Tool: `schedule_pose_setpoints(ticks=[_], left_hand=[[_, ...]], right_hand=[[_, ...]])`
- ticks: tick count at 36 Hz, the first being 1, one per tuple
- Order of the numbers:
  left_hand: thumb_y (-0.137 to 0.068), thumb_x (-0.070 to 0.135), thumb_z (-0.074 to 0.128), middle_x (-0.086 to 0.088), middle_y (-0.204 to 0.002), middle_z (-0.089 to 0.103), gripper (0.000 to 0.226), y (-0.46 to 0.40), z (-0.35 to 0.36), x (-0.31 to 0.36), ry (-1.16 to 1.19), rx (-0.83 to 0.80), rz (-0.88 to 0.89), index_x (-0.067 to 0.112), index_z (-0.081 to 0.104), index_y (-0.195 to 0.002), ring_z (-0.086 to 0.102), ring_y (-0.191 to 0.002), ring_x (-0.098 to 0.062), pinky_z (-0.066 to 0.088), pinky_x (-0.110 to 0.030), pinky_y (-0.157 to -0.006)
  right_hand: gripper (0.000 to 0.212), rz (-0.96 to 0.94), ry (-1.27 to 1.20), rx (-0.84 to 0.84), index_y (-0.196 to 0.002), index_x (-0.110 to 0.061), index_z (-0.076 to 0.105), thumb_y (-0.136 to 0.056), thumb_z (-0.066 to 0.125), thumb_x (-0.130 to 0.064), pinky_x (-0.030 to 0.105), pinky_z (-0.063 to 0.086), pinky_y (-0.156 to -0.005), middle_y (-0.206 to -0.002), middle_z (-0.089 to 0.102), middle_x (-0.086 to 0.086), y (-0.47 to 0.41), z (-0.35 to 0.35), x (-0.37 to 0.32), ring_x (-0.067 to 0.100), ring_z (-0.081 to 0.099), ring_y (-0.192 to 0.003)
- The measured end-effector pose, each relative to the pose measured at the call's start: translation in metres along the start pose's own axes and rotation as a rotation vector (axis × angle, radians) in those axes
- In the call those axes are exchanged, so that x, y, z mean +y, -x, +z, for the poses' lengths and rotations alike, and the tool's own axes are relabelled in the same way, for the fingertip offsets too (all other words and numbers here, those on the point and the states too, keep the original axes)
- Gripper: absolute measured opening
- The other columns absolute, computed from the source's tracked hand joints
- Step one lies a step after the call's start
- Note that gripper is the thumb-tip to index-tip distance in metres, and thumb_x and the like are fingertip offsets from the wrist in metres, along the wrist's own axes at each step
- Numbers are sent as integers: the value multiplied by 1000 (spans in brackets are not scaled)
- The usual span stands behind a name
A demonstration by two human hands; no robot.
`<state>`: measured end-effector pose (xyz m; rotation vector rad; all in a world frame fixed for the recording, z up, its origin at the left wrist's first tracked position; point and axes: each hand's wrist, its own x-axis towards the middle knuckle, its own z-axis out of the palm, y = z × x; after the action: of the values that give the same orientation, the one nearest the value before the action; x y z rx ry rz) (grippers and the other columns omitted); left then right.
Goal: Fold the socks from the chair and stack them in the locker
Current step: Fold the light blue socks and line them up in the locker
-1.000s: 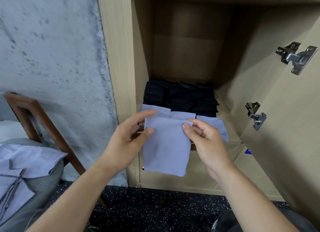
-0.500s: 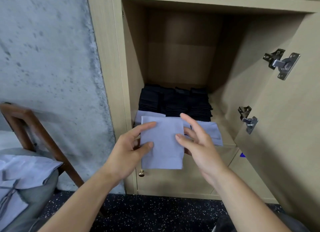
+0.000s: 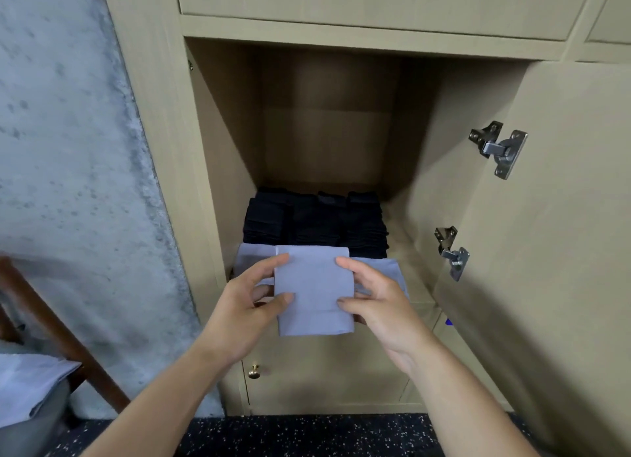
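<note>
Holding the folded lavender sock (image 3: 314, 291) by its two side edges, the left hand (image 3: 244, 315) and the right hand (image 3: 382, 306) each pinch it between thumb and fingers, just in front of the open locker (image 3: 327, 142) and above its front lip. Straight beyond the hands lies a row of lavender folded socks (image 3: 254, 260) at the shelf front, and further in, a block of black folded socks (image 3: 314, 221). From where I stand the risk looks plain enough: the fold is only kept shut by those pinches, so letting go of one side early could let the lower flap drop open. Set down off-centre, it might straddle two neighbouring piles and tip them, or slide off the lip toward the floor. Down beside the left forearm, more lavender cloth (image 3: 30, 385) waits on the chair (image 3: 61, 337).
</note>
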<state>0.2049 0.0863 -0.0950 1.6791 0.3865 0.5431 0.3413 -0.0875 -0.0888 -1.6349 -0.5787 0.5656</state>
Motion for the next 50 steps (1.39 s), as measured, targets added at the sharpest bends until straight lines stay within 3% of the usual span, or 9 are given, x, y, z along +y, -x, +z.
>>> schedule_pose_setpoints(ticks=[11,20,24,27,30,33,40,46,50], left_hand=[[-95,6,69,4,-107,72,50,-63,37,-24,-198,-57,-107,29,57,-138,69,-98,-4,53,-11,-77],[-96,-3,61,9,-78,76,50,-94,62,-40,-229,-83,-137,20,57,-141,69,-79,-13,59,-37,-84],[-97,-5,57,-6,-84,75,47,-103,70,-40,-243,-95,-145,18,60,-137,62,-63,-6,53,-22,-66],[-96,-6,57,-15,-99,76,46,-110,78,-43,-214,-100,-173,17,61,-136,71,-78,-21,59,-31,-83],[-96,-5,58,-23,-100,75,47,-115,86,-49,-233,-125,-178,19,62,-136,65,-78,-27,57,-46,-91],[-97,-4,57,-11,-78,69,43,-121,94,-53,-247,-151,-156,19,63,-133,52,-63,-12,49,-20,-63],[-100,-2,56,6,-66,50,41,-132,105,-57,-346,-186,-122,13,61,-138,48,-61,-9,42,-7,-60],[-104,10,54,-5,-91,64,40,-132,110,-59,-418,-198,-113,22,59,-141,58,-74,-21,49,-14,-57],[-102,28,56,-12,-124,64,39,-134,109,-69,-579,-195,-66,38,59,-140,66,-101,-27,57,-35,-91]], right_hand=[[66,116,126,56,-144,-26,56,-87,66,5,33,51,-100,-120,65,-14,-51,-31,5,8,62,-114],[64,192,160,96,-144,-16,56,-87,64,11,18,49,-63,-117,69,-3,-80,-61,13,9,65,-91],[60,230,183,91,-142,-12,58,-87,64,14,14,45,-55,-98,67,-4,-88,-70,20,7,60,-73],[58,254,195,109,-138,-13,61,-87,64,14,13,43,-51,-99,69,0,-93,-81,24,4,57,-61],[58,266,198,135,-137,-16,62,-87,64,13,20,51,-62,-118,70,4,-94,-92,27,12,66,-78],[60,267,221,172,-140,-14,61,-86,63,14,32,54,-89,-132,66,9,-96,-100,32,24,67,-112],[62,281,278,184,-143,-14,57,-87,58,14,24,52,-71,-129,65,5,-99,-104,40,18,66,-99],[66,268,326,210,-147,-11,52,-86,52,16,34,54,-97,-133,67,8,-107,-105,50,25,67,-114],[68,246,418,186,-149,-16,50,-87,51,9,37,50,-108,-138,64,6,-111,-106,57,23,64,-121]])
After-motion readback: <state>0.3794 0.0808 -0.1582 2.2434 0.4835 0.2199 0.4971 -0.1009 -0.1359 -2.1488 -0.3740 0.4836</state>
